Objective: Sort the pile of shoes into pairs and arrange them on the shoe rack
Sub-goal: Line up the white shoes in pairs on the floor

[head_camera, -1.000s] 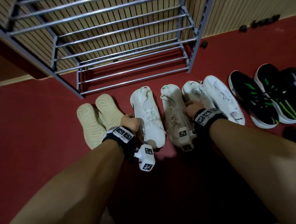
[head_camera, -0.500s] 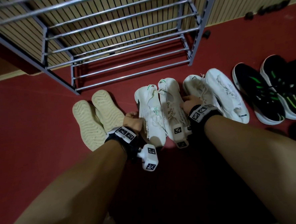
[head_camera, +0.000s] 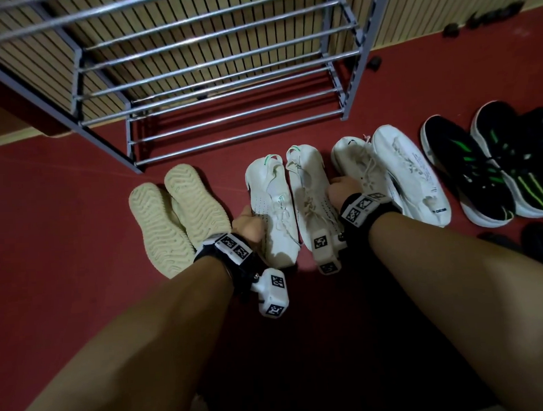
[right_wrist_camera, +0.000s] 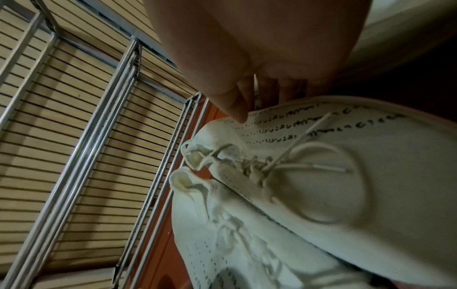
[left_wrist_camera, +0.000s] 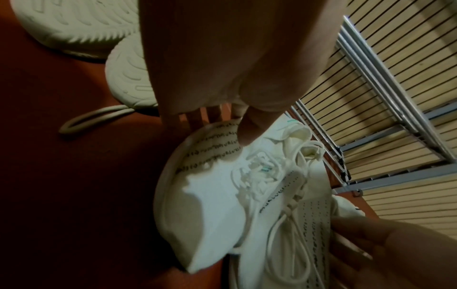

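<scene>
Red floor (head_camera: 58, 218), two white sneakers (head_camera: 275, 205) side by side, heels toward shoe rack (head_camera: 224, 81), each hand (head_camera: 249, 222) pinching one.

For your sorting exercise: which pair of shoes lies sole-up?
The cream pair at the far left: its ridged soles face up, while the other pairs show uppers and laces.

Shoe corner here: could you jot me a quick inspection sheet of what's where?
Surface: red floor, shoes lined up on it.
Job's things: metal shoe rack, no shoes on it; white pair with green tabs side by side; cream pair soles up; second white pair; black-and-green pair.
Clutter: small dark objects along the wall, too small to identify.
Hands: left hand grips one green-tab shoe, right hand grips the other.
Cables: nothing seen.
Surroundings: slatted wall behind the rack.
</scene>
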`<action>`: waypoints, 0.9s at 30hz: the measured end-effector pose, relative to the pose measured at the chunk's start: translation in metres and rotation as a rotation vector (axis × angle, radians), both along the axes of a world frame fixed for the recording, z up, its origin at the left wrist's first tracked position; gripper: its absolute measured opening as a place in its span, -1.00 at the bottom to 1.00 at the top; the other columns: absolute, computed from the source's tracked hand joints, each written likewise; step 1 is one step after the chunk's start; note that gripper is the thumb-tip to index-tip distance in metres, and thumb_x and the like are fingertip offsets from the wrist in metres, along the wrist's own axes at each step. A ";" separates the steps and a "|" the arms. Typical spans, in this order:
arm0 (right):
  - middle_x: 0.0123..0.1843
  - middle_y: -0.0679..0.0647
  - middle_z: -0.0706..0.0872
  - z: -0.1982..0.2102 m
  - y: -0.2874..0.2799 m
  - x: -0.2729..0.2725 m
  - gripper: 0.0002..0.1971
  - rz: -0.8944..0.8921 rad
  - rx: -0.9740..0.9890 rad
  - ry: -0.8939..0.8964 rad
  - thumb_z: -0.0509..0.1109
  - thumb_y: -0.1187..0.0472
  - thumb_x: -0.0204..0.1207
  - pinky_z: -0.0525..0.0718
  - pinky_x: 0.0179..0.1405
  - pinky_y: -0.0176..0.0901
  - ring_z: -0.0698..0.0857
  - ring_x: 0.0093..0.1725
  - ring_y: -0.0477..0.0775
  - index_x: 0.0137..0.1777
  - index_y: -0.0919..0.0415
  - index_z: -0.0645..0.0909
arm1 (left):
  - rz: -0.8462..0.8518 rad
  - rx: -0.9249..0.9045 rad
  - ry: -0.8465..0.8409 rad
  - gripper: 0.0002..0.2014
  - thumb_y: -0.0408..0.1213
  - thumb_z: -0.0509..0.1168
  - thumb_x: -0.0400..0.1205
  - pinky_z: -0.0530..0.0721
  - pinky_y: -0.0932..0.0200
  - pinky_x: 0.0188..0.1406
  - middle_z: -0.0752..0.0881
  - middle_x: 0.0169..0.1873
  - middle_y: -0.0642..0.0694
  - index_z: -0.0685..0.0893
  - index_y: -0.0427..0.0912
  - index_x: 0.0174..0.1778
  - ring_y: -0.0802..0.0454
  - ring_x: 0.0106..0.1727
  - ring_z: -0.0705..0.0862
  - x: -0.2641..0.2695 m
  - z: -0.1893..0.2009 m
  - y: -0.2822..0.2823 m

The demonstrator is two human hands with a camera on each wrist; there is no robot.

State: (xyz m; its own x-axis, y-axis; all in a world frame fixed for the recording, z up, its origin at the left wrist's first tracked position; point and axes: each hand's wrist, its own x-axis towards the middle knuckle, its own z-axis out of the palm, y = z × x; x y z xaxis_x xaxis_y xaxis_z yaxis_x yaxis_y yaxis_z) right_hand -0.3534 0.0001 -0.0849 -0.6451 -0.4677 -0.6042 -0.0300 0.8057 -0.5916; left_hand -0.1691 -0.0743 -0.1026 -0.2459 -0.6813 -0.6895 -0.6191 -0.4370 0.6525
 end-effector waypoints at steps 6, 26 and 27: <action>0.29 0.25 0.70 0.006 0.007 -0.004 -0.68 -0.002 -0.004 0.015 0.24 0.29 0.58 0.48 0.23 -0.14 0.61 0.30 0.27 0.25 0.31 0.68 | 0.038 0.059 0.063 -0.45 -0.70 0.17 0.58 0.65 0.19 -0.19 0.63 0.29 -0.29 0.41 -0.30 0.50 -0.11 0.06 0.59 -0.007 0.005 0.009; 0.17 0.28 0.71 -0.004 0.009 0.007 -0.74 0.025 0.033 -0.012 0.17 0.23 0.64 0.59 0.26 0.05 0.65 0.22 0.32 0.04 0.29 0.68 | -0.010 0.131 0.034 -0.37 -0.74 0.28 0.46 0.59 0.10 0.13 0.61 0.30 -0.13 0.46 -0.29 0.47 -0.12 0.27 0.57 -0.018 0.015 0.021; 0.24 0.26 0.69 -0.003 0.008 0.007 -0.72 0.034 0.036 -0.014 0.18 0.23 0.65 0.57 0.27 0.02 0.63 0.26 0.31 0.18 0.32 0.66 | -0.009 0.125 0.013 -0.41 -0.72 0.29 0.48 0.56 0.13 0.08 0.60 0.27 -0.12 0.44 -0.35 0.45 -0.11 0.23 0.56 -0.018 0.018 0.024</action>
State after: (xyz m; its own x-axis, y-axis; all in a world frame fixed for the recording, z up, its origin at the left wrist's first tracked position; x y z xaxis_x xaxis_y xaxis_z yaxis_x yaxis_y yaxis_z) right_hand -0.3460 0.0081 -0.0880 -0.6205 -0.4671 -0.6299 -0.0493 0.8249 -0.5631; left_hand -0.1873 -0.0506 -0.0850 -0.2614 -0.5878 -0.7656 -0.6150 -0.5099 0.6015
